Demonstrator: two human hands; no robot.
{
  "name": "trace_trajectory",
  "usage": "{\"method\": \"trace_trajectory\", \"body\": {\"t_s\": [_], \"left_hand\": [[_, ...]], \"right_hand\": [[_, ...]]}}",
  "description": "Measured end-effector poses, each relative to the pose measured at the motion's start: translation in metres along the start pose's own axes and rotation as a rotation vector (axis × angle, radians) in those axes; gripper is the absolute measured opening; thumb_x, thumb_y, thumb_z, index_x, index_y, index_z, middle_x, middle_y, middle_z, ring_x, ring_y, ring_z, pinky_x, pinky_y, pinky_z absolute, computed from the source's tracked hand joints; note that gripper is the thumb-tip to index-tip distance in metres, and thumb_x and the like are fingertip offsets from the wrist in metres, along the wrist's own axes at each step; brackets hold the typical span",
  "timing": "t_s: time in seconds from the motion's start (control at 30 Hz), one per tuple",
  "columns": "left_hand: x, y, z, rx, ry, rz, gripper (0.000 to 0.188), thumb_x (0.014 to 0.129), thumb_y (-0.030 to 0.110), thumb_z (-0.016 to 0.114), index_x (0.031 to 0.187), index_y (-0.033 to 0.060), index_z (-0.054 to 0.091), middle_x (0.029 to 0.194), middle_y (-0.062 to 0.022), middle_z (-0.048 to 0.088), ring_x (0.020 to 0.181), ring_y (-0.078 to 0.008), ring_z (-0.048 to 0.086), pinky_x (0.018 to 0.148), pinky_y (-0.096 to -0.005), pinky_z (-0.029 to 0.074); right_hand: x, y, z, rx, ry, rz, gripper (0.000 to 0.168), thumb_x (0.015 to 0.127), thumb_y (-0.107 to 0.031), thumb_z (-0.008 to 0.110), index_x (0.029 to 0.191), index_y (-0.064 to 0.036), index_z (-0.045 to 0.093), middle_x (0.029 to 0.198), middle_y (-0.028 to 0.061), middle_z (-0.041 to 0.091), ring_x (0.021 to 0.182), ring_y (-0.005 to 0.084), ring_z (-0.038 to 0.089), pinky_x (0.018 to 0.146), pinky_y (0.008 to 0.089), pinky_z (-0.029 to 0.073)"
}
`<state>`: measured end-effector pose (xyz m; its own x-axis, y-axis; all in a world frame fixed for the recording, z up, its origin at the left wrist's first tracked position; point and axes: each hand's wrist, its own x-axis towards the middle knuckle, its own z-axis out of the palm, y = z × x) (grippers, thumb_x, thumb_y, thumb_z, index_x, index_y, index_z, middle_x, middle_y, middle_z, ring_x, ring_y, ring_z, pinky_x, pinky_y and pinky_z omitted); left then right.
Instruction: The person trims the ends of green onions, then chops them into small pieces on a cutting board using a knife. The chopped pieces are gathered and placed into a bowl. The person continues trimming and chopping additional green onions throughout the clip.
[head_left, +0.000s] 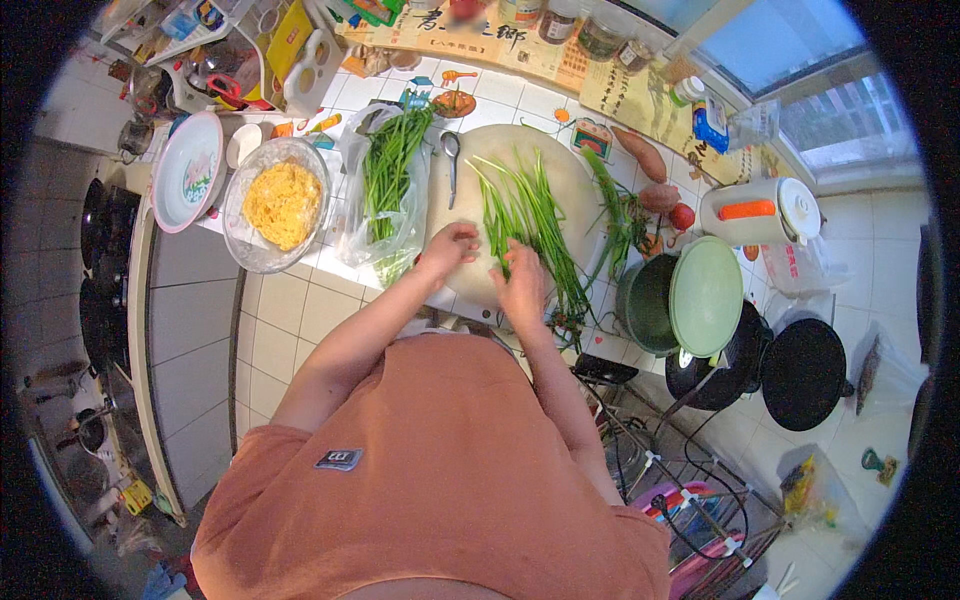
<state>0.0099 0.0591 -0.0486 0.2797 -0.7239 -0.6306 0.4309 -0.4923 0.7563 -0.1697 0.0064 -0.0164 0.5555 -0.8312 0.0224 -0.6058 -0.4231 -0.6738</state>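
Long garlic chives (529, 202) lie loosely across a round pale cutting board (469, 142), some hanging towards its near right edge. My left hand (451, 249) hovers over the board's left side, fingers slightly curled and apart, nothing visible in them. At the lower left of the chives is my right hand (523, 281); its thumb and fingers are apart, and the fingertips meet or overlap the stalks. A metal spoon (451, 169) rests on the board beyond my left hand. Left of it, a clear plastic bag (352, 217) holds more chives (394, 172).
A glass bowl (321, 217) of yellow crumbly food (281, 204) and an enamel basin (161, 187) stand left. Right are leafy greens (616, 217), sweet potatoes (641, 154), a green pot (645, 307) with a tilted green lid (706, 296), and a white kettle (739, 206). Jars (600, 37) line the back.
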Motion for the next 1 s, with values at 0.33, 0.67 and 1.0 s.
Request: {"method": "trace_trajectory", "body": {"t_s": [0.33, 0.67, 1.0], "left_hand": [[-0.011, -0.001, -0.009, -0.033, -0.023, -0.028, 0.025, 0.097, 0.009, 0.051, 0.12, 0.0031, 0.058, 0.112, -0.0043, 0.063, 0.091, -0.0128, 0.063, 0.079, -0.0266, 0.053], [-0.01, 0.001, -0.001, -0.009, -0.05, -0.013, 0.023, 0.096, 0.006, 0.049, 0.117, 0.0024, 0.058, 0.109, -0.0043, 0.063, 0.092, -0.013, 0.064, 0.079, -0.0262, 0.053], [0.038, 0.029, 0.025, 0.088, 0.207, 0.135, 0.027, 0.092, 0.017, 0.063, 0.114, 0.0011, 0.059, 0.095, -0.0054, 0.062, 0.075, -0.0121, 0.059, 0.065, -0.0259, 0.05]], "right_hand": [[0.018, 0.014, -0.011, 0.004, 0.148, 0.076, 0.056, 0.077, 0.005, 0.067, 0.13, -0.001, 0.049, 0.104, 0.0128, 0.061, 0.1, 0.0327, 0.055, 0.089, 0.0437, 0.044], [0.018, -0.007, 0.016, -0.066, 0.058, -0.07, 0.057, 0.076, 0.001, 0.072, 0.128, -0.006, 0.05, 0.107, 0.0104, 0.06, 0.103, 0.0309, 0.056, 0.089, 0.0435, 0.043], [0.051, -0.008, 0.025, -0.156, 0.096, -0.075, 0.06, 0.074, 0.001, 0.074, 0.129, -0.004, 0.05, 0.104, 0.011, 0.061, 0.1, 0.0322, 0.057, 0.087, 0.0441, 0.045]]}}
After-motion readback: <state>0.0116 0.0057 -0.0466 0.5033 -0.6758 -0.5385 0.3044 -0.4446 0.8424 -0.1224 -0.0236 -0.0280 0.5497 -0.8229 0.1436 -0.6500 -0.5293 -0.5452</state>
